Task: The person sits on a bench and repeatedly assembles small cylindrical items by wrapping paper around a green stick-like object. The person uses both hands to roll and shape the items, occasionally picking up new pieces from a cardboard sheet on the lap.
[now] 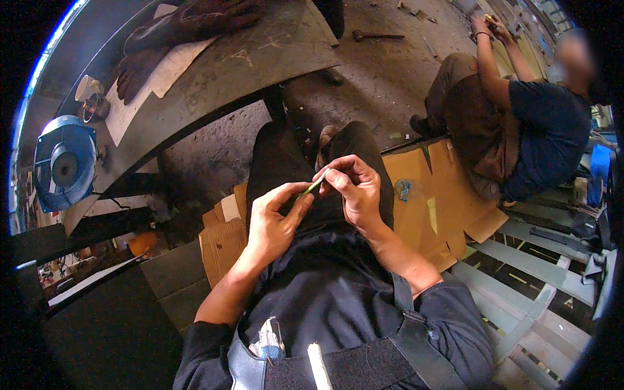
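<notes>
- Head view: the person's left hand [276,218] and right hand [357,195] meet over the lap, between the knees, with a thin green strip [314,188] spanning the small gap from one to the other.
- Left grip: thumb and forefinger are pinched on the strip's lower-left end.
- Right grip: thumb and forefinger are closed on the upper-right end, where the fingertips hide part of it.
- The strip slants up toward the right hand and is held in the air, clear of the counter [273,62] ahead and to the left.
- On that counter lie dark gloves [140,68], partly over a pale sheet [121,123]; a light cup [88,88] sits near its left side.
- A round blue fan [64,168] stands at the far left, below the cup in the view.
- Flattened cardboard [413,166] spreads beside the right knee, with a small blue item [403,189] on it, too small to make out.
- A long-handled tool [378,35] lies on the floor [383,81] beyond the counter.
- At the upper right a seated co-worker [552,127] in a dark shirt handles a small yellowish object [490,19].
- Grey slats [513,257] run across the lower right.
</notes>
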The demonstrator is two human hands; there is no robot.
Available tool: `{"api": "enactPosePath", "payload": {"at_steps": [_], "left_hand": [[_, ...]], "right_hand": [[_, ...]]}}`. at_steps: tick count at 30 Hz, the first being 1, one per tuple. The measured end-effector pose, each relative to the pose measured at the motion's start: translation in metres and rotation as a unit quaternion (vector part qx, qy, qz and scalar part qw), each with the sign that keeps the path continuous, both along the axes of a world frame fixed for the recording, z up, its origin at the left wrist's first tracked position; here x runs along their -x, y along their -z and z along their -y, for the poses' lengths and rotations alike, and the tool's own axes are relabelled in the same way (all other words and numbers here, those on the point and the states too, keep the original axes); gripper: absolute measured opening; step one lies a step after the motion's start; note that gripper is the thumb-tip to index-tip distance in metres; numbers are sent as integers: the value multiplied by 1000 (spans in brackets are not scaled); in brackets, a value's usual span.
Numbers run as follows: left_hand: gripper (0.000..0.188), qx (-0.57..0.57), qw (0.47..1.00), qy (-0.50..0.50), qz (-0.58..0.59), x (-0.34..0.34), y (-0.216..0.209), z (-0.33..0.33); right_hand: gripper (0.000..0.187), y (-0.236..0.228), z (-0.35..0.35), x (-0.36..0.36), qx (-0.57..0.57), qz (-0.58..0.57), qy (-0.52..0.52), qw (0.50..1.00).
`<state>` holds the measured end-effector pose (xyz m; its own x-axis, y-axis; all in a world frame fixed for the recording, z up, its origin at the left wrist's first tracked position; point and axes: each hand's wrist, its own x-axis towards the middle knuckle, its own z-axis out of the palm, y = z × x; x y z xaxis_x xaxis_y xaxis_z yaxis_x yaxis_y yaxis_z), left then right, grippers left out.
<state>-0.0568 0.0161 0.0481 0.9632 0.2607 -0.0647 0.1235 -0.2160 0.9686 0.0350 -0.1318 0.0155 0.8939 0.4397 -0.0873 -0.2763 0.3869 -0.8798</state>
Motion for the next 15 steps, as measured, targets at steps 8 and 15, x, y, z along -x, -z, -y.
{"api": "enactPosePath", "payload": {"at_steps": [8,15], "left_hand": [[19,15,1000,-20,-15,0,-2,3],[19,-8,999,6,-51,2,-5,-3]], "right_hand": [[8,-5,5,-2,84,39,-19,995],[8,-6,14,-11,100,63,-24,993]]}}
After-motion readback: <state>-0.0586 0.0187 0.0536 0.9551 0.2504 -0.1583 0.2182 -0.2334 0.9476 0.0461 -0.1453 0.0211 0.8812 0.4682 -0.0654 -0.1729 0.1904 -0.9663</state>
